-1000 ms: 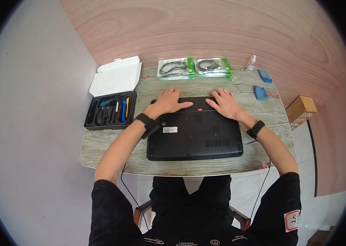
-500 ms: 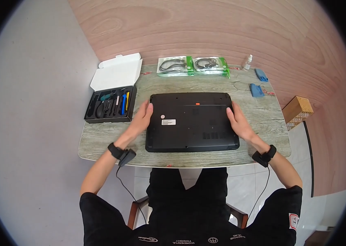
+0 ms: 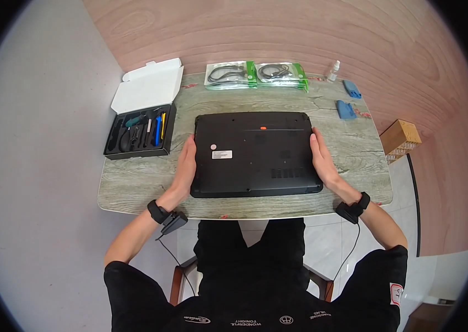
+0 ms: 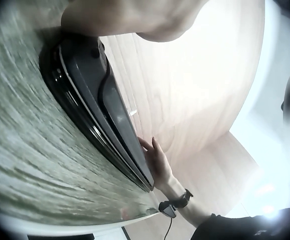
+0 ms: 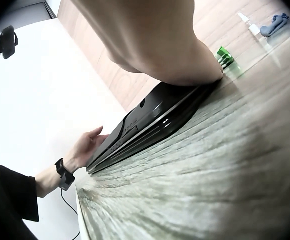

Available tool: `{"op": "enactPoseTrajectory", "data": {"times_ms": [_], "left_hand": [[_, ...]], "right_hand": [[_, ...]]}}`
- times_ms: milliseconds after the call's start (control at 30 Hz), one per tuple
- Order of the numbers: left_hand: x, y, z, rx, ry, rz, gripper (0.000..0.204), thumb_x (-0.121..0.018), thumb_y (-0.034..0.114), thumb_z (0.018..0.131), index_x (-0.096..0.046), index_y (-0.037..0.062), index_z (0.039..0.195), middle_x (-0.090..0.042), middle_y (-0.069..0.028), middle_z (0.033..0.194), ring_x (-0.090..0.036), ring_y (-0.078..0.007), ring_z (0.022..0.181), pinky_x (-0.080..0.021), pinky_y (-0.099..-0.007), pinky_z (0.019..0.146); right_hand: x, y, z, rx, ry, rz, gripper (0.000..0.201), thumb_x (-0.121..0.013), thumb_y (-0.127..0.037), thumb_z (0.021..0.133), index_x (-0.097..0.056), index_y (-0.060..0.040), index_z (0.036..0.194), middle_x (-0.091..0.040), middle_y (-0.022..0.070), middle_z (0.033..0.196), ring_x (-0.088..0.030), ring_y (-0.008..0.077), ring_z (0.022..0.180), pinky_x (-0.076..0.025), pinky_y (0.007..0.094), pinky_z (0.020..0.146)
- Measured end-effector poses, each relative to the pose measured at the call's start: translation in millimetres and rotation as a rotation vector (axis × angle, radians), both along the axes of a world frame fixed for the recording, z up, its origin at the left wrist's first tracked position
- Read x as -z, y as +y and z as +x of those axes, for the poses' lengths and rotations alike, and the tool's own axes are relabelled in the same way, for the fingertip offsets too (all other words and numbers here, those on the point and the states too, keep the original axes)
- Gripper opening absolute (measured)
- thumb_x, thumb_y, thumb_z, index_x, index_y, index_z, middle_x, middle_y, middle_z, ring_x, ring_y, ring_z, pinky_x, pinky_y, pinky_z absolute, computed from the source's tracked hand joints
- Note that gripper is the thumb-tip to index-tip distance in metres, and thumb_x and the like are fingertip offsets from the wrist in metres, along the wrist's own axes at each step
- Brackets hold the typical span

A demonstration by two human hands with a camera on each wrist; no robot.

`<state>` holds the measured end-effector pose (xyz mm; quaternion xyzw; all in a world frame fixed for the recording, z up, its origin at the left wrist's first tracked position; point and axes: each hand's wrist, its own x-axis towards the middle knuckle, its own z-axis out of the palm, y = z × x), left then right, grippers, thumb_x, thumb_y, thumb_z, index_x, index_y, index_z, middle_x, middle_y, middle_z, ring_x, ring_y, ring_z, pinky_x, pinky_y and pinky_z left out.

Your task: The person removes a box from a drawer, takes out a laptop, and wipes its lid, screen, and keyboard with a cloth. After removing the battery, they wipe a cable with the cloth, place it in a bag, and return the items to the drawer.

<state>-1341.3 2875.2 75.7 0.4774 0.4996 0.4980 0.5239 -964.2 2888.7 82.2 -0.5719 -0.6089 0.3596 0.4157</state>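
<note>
A closed black laptop (image 3: 253, 160) lies upside down on the table, its underside facing up with a white label, a round sticker and a small orange latch. My left hand (image 3: 186, 169) rests along its left edge, fingers extended and thumb on top of the hand. At the opposite edge my right hand (image 3: 324, 160) lies flat against the side, fingers straight. In the left wrist view the laptop's thin side (image 4: 102, 110) shows close to the wood-grain surface. The right wrist view shows the other side edge (image 5: 150, 127), with the right hand's fingertips mostly hidden.
A tool kit box (image 3: 109, 154) with its white lid raised holds several small tools at the left. Bagged cables (image 3: 231, 75) lie along the back. A spray bottle (image 3: 333, 72) and blue cloth-like pieces (image 3: 346, 109) sit at the back right. A wooden drawer box (image 3: 400, 138) stands beyond the table.
Both hands have come off the laptop's far top edge and moved down to its left and right sides. The laptop now sits squarer to the table's front edge.
</note>
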Motion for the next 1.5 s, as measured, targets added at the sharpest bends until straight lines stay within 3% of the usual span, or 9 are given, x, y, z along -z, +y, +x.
{"op": "enactPoseTrajectory", "data": {"times_ms": [167,267,367,567,667,900,1233,1467,1500], "left_hand": [[3,-2,1,-0.017,-0.05,-0.01,0.066,-0.033,0.044,0.111,-0.028,-0.0032,0.156,-0.037,-0.013,0.159,-0.035,-0.0199,0.146,-0.027,-0.0319,0.12],[-2,-5,6,-0.041,0.072,0.02,0.066,-0.033,0.045,0.111,-0.028,-0.002,0.157,-0.032,-0.0131,0.162,-0.028,-0.0213,0.15,-0.021,-0.0318,0.121],[-17,-9,8,-0.012,0.034,-0.024,0.065,-0.033,0.044,0.111,-0.028,-0.0027,0.157,-0.031,-0.0137,0.163,-0.026,-0.0228,0.151,-0.02,-0.0321,0.122],[4,-3,5,-0.051,0.221,0.107,0.065,-0.037,0.043,0.11,-0.029,-0.0028,0.156,-0.034,-0.0152,0.162,-0.029,-0.0237,0.15,-0.024,-0.033,0.12],[0,-5,13,-0.102,0.416,0.2,0.068,-0.042,0.04,0.109,-0.03,-0.0109,0.152,-0.034,-0.028,0.158,-0.03,-0.0354,0.15,-0.023,-0.0377,0.122],[10,-10,0,0.03,0.594,0.274,0.077,-0.056,0.035,0.103,-0.024,-0.0156,0.151,-0.024,-0.034,0.159,-0.022,-0.0404,0.152,-0.019,-0.0402,0.124],[-25,-42,-21,0.326,0.801,0.215,0.085,-0.061,0.035,0.1,-0.017,-0.0162,0.152,-0.022,-0.0352,0.16,-0.022,-0.0417,0.152,-0.022,-0.0398,0.123],[-37,-38,-24,0.398,0.857,0.177,0.084,-0.061,0.029,0.102,-0.013,-0.0129,0.155,-0.02,-0.0313,0.162,-0.021,-0.0352,0.153,-0.021,-0.0368,0.123],[-38,-39,-23,0.404,0.859,0.172,0.083,-0.061,0.029,0.102,-0.013,-0.013,0.155,-0.02,-0.0313,0.162,-0.02,-0.0352,0.153,-0.021,-0.0368,0.123]], "right_hand": [[-5,-3,-4,0.026,0.026,0.005,0.074,-0.035,-0.05,0.109,-0.029,0.0081,0.154,-0.036,0.026,0.157,-0.033,0.0333,0.148,-0.023,0.0363,0.121],[-4,-1,-5,0.022,-0.027,0.04,0.072,-0.035,-0.049,0.109,-0.03,0.0081,0.153,-0.038,0.0261,0.156,-0.034,0.033,0.148,-0.024,0.0363,0.121],[1,-3,-6,0.022,-0.033,0.054,0.071,-0.035,-0.048,0.109,-0.032,0.008,0.153,-0.039,0.0263,0.156,-0.035,0.0328,0.147,-0.025,0.0364,0.12],[1,-2,-5,0.015,-0.053,0.054,0.07,-0.037,-0.046,0.109,-0.032,0.008,0.152,-0.04,0.0267,0.155,-0.036,0.033,0.147,-0.026,0.0366,0.12],[1,-2,-3,-0.001,-0.082,0.071,0.069,-0.037,-0.045,0.109,-0.031,0.0085,0.152,-0.04,0.027,0.155,-0.036,0.0337,0.146,-0.027,0.0368,0.12],[4,-11,3,-0.04,-0.169,0.093,0.069,-0.043,-0.04,0.108,-0.028,0.0115,0.152,-0.039,0.0311,0.153,-0.037,0.0368,0.146,-0.028,0.0381,0.12],[-25,-63,16,-0.254,-0.373,0.053,0.086,-0.065,-0.03,0.099,-0.016,0.0166,0.151,-0.031,0.0375,0.154,-0.035,0.0427,0.145,-0.029,0.0399,0.12],[-44,-60,17,-0.376,-0.373,-0.027,0.09,-0.062,-0.036,0.101,-0.011,0.0183,0.151,-0.025,0.0402,0.155,-0.026,0.0453,0.149,-0.027,0.0416,0.121],[-30,-58,23,-0.356,-0.487,0.004,0.089,-0.057,-0.039,0.103,-0.01,0.0205,0.15,-0.02,0.0423,0.156,-0.022,0.0472,0.15,-0.023,0.0419,0.123]]}}
